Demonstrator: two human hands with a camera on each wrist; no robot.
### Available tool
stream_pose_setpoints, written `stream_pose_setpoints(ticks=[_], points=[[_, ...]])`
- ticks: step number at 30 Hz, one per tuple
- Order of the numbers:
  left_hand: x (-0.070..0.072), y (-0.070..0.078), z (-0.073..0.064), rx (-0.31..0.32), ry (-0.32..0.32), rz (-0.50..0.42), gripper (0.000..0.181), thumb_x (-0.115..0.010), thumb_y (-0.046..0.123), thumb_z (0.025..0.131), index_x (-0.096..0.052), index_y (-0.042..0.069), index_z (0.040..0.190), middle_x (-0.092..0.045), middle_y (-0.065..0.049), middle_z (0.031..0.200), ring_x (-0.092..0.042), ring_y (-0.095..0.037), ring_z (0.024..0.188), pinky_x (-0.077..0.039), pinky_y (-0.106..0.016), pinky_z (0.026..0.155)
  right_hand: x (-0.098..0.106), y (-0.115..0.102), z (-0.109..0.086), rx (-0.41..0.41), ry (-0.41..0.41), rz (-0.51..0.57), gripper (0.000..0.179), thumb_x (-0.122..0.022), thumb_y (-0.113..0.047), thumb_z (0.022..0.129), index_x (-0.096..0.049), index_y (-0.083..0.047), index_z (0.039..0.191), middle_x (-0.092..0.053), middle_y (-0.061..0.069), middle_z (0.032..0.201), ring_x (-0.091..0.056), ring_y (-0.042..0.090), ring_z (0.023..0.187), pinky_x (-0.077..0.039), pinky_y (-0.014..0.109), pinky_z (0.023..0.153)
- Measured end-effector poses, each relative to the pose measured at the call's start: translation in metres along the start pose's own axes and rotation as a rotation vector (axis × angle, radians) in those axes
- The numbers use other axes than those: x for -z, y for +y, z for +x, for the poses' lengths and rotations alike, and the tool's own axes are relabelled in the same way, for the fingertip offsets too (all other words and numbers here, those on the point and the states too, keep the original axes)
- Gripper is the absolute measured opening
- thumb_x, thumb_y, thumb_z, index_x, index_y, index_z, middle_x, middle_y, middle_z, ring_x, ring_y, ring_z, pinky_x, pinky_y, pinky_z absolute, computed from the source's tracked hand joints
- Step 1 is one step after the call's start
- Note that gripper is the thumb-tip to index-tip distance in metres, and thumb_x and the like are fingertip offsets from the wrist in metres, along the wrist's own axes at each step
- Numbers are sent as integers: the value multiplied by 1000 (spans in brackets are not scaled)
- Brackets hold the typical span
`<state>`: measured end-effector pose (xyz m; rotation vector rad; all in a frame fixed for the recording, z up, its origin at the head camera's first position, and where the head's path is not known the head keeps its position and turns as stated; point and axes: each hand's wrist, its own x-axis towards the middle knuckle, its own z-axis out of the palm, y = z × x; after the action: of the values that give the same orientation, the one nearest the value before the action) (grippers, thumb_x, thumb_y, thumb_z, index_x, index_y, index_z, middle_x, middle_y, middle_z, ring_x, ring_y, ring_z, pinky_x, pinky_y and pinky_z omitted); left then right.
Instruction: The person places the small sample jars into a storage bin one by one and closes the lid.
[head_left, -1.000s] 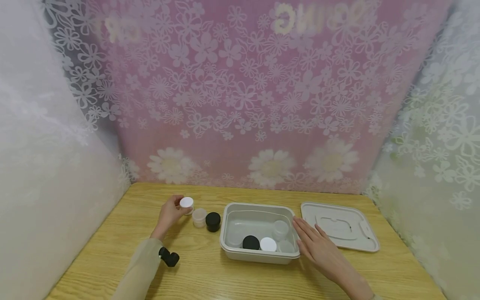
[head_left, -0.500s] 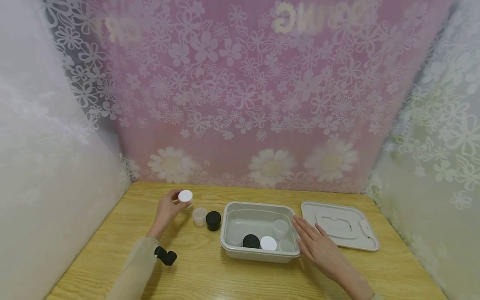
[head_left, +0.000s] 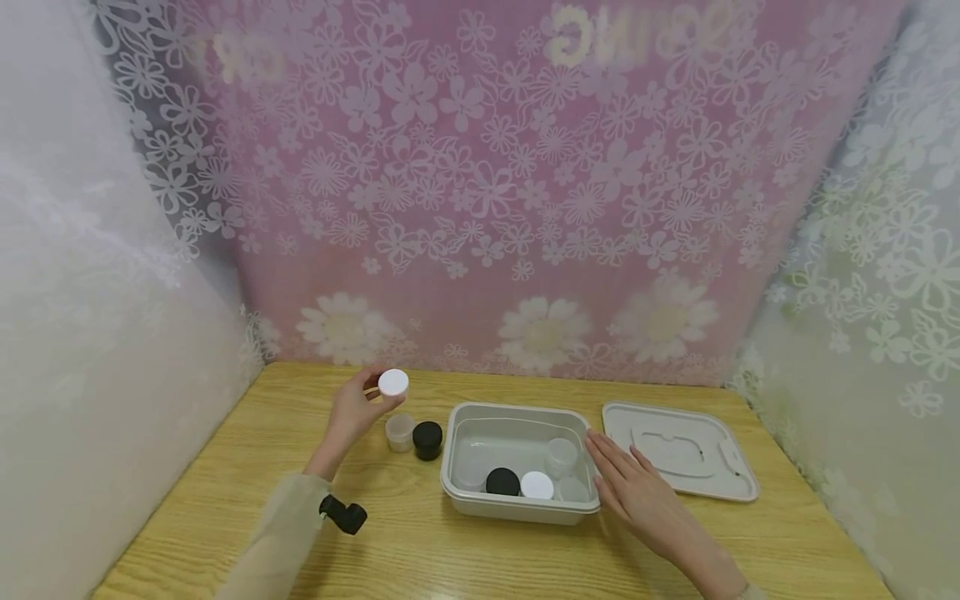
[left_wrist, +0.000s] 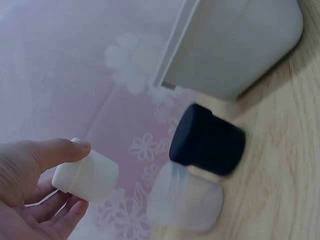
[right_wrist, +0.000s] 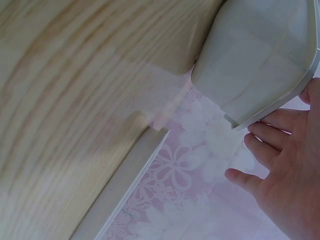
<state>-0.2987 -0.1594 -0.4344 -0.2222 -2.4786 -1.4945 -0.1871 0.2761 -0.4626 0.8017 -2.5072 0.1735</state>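
My left hand [head_left: 357,410] pinches a small white jar [head_left: 393,383] between thumb and fingers, held above the table. In the left wrist view the white jar [left_wrist: 92,175] hangs apart from the other jars. Below it a clear jar [head_left: 400,432] and a black jar [head_left: 427,440] stand side by side on the table. My right hand [head_left: 637,504] rests with straight fingers against the right rim of the pale grey plastic box [head_left: 517,515]. Inside the box are a black-lidded jar [head_left: 502,482], a white-lidded jar [head_left: 537,485] and several clear jars [head_left: 561,457].
The box's lid [head_left: 682,452] lies flat on the wooden table [head_left: 420,558], to the right of the box and behind my right hand. A pink flowered curtain [head_left: 487,208] hangs along the table's back edge, with pale curtains on both sides.
My left hand has lifted the white jar from beside the clear jar and carried it up and to the right. My right hand stays at the box rim.
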Motion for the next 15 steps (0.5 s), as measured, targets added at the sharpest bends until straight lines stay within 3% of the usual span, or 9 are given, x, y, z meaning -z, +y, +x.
stream_pose_setpoints(ticks=[2,5,9,15], points=[[-4,7,-1,0,-8,-17,61,-83,11,85,-56,-2,138,-59,-24,134,-57,-39,126,-53,-47,104,0,0,0,-6,-1,2,53,-65,-20,98,-53,1,145,-52,12,150,-38,16,146,11,13,119],[-10,16,-2,-11,-19,-35,59,-83,12,85,-57,-1,137,-60,-23,132,-58,-38,125,-53,-46,104,-1,0,0,-5,-2,7,53,-65,-20,98,-53,1,145,-52,12,150,-18,3,152,12,13,118],[-21,27,-5,-39,-35,-52,58,-84,12,85,-59,-1,135,-62,-21,130,-59,-36,124,-54,-44,103,-1,1,0,3,2,14,53,-65,-19,97,-53,3,144,-53,14,150,4,-11,147,12,13,119],[-40,39,-11,-69,-50,-117,55,-84,6,83,-62,0,132,-64,-18,127,-61,-35,121,-55,-45,101,-1,1,1,11,9,9,53,-65,-18,97,-54,3,144,-53,15,149,4,-10,147,12,14,120]])
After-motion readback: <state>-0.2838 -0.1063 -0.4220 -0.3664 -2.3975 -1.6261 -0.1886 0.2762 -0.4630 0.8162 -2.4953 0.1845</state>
